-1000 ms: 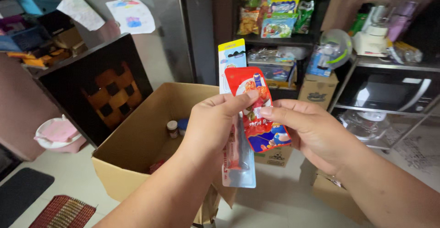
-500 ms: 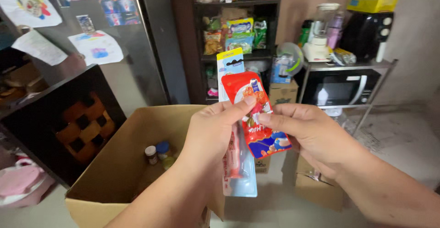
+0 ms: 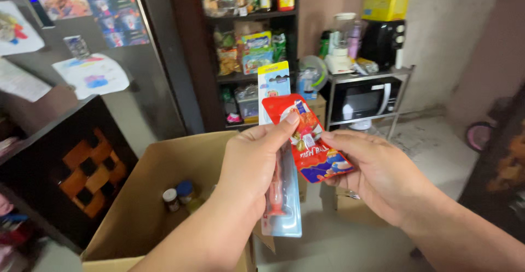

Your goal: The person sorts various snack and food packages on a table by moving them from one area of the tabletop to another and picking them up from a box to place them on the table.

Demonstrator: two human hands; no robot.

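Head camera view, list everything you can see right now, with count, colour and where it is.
Snack pouch: one, red and blue, held between both hands.
Toothbrush pack: one, light blue card with a yellow top and a red brush, in the left hand behind the pouch.
Cardboard box: one, brown, open, on the floor below the hands.
Small jars: at least two, one brown-lidded and one blue-lidded, inside the box.
Shelf unit: one, dark, at the back, holding snack bags and bottles.
Microwave: one, black, on the metal rack's lower shelf.
Blender: one, white, on top of the rack.
Yellow box: one, atop a black appliance.
Fridge door: one, grey, left, with drawings.
Left hand: grips both packs.
Right hand: pinches the pouch.
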